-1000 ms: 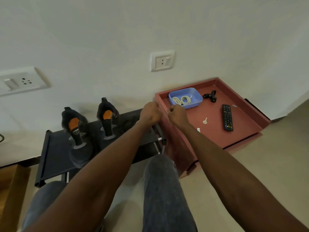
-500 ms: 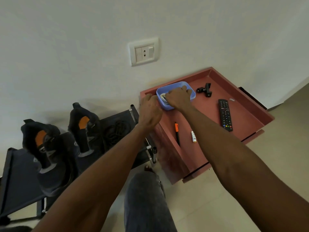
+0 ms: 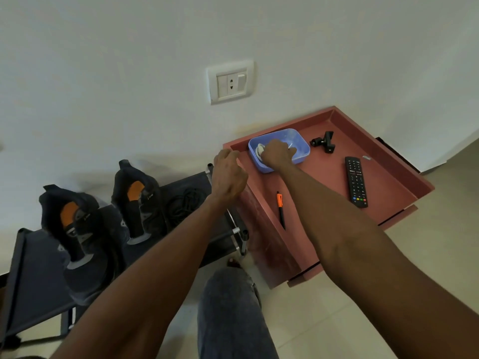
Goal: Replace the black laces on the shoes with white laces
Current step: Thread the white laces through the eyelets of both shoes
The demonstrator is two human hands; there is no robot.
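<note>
On the rack at left I see the 2 shoes (image 3: pixel 103 216) already unlaced. My left hand (image 3: pixel 228 174) hovers loosely curled, holding nothing. My right hand (image 3: pixel 277 154) is in the blue tub (image 3: pixel 302 149), fingers curled on the white laces (image 3: pixel 259 149); I judge fetching is in hand, and next I lift them clear.

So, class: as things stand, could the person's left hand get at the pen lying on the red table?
Probably yes. The left hand hovers by the red table's near-left edge, holding nothing visible, and the pen lies uncovered just beyond. Only the right forearm, reaching into the blue tub, runs close beside it.
</note>
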